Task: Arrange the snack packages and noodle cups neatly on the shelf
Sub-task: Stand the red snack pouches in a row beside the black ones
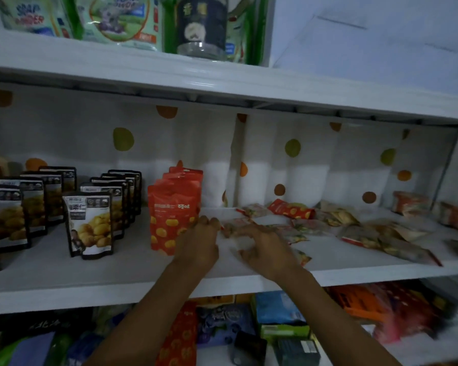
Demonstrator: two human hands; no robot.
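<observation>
The left grip (pixel 198 244) is curling its fingers just beside the lower right edge of the front red pouch (pixel 169 220); blur is hiding whether it is pinching anything. The right grip (pixel 262 247) is reaching leftward over a pale snack packet (pixel 234 229) lying flat between the two hands, and I cannot tell whether it is clasping it. More red pouches are standing in a row behind on the shelf (pixel 64 281). Black chestnut pouches (pixel 90 225) are standing in rows further left. Loose packets (pixel 354 228) are lying scattered to the right, with what look like noodle cups (pixel 410 203) sitting at the far right.
</observation>
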